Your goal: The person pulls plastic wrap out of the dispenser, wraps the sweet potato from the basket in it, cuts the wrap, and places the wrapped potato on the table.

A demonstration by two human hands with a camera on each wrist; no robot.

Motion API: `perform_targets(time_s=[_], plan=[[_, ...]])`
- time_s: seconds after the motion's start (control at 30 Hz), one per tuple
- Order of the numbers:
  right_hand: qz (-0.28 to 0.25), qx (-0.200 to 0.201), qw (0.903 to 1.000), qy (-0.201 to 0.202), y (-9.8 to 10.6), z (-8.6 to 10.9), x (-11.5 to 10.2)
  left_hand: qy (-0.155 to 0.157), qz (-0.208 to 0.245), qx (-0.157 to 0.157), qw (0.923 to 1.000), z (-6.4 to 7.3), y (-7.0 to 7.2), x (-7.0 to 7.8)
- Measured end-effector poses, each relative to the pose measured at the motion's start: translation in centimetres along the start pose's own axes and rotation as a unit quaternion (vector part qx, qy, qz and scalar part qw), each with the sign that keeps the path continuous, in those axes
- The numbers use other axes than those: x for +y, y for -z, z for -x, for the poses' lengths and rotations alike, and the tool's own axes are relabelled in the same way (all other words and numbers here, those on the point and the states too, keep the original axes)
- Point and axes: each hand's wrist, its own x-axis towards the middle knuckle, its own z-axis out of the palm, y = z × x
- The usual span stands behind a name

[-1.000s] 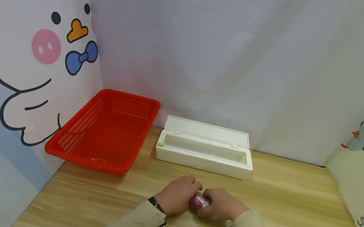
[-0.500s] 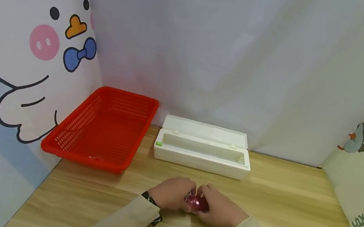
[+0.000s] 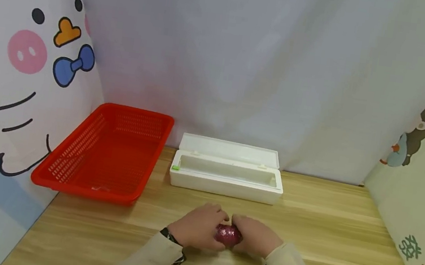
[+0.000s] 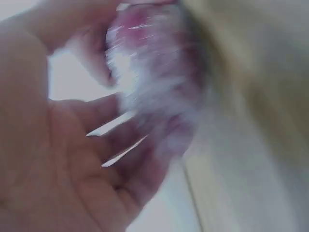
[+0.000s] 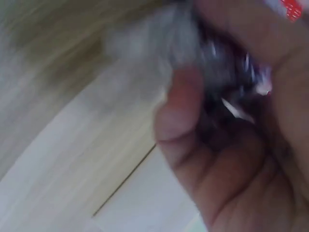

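Observation:
What looks like a red onion (image 3: 228,235), purple-red and glossy, is held low over the table between both hands. Clear cling film (image 4: 149,82) covers it, wrinkled and shiny in the left wrist view. My left hand (image 3: 199,227) grips it from the left, fingers curved along its side. From the right, my right hand (image 3: 257,237) holds the other end with thumb and fingers. A blurred, crumpled bit of film (image 5: 154,41) sticks out past the right fingers in the right wrist view. Whether the onion touches the table cannot be made out.
A white cling film dispenser box (image 3: 225,187) with its lid (image 3: 230,150) raised stands behind the hands. To the left is a red plastic basket (image 3: 147,173) with a small clear scrap inside. The wooden table (image 3: 324,238) meets fabric walls at the back and sides.
The hands have shifted their grip and turned the onion between them, bringing more of its purple-red side into sight. The head view has swung slightly right.

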Motion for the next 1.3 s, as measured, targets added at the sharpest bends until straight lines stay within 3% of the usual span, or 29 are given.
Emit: perform_targets(time_s=[0.1, 0.2, 0.3, 0.5, 0.6, 0.67, 0.77, 0.83, 0.9, 0.97, 1.03, 1.17, 1.23, 1.3], plan=[[-0.001, 0.028, 0.9996, 0.009, -0.4, -0.1, 0.2, 0.034, 0.046, -0.021, 0.9981, 0.3, 0.5, -0.9], [-0.062, 0.005, 0.9980, 0.013, 0.1, 0.2, 0.3, 0.050, 0.058, -0.033, 0.9966, 0.7, 0.6, -1.1], [-0.161, -0.029, 0.9865, -0.007, 1.1, 0.4, 0.4, 0.041, 0.046, -0.012, 0.9980, 0.8, 0.1, -0.9], [-0.236, -0.048, 0.9695, -0.047, 1.9, 0.5, 0.8, 0.013, 0.013, 0.077, 0.9968, 0.3, -1.4, 0.0], [-0.244, -0.054, 0.9669, -0.053, 1.4, 0.7, 0.6, 0.010, 0.027, 0.046, 0.9985, 0.3, -1.4, -0.1], [-0.224, -0.033, 0.9726, -0.051, 1.1, 0.9, 0.3, 0.016, 0.053, 0.001, 0.9985, 0.5, -1.0, -0.3], [-0.132, 0.017, 0.9904, -0.037, 0.7, 1.4, -0.7, 0.036, 0.098, -0.064, 0.9925, 0.7, -0.1, -0.5], [-0.061, 0.056, 0.9960, -0.036, 0.6, 1.6, -1.4, 0.049, 0.114, -0.078, 0.9892, 0.9, 0.5, -0.5], [0.011, 0.088, 0.9950, -0.045, 0.4, 1.8, -2.1, 0.055, 0.121, -0.083, 0.9876, 1.3, 0.9, -0.4], [0.058, 0.103, 0.9913, -0.058, 0.1, 1.8, -2.5, 0.053, 0.112, -0.071, 0.9897, 1.5, 0.7, -0.1], [0.071, 0.106, 0.9897, -0.064, -0.5, 1.7, -2.8, 0.046, 0.099, -0.044, 0.9931, 1.6, 0.4, 0.2], [0.056, 0.117, 0.9897, -0.060, -2.3, 1.1, -2.8, 0.052, 0.074, 0.027, 0.9955, 1.4, -0.5, 0.5], [0.043, 0.115, 0.9910, -0.052, -2.6, 1.0, -2.8, 0.060, 0.071, 0.041, 0.9949, 1.1, -0.8, 0.5], [0.020, 0.084, 0.9959, -0.029, -1.6, 1.2, -2.5, 0.061, 0.067, 0.039, 0.9951, 0.9, -0.9, 0.5]])
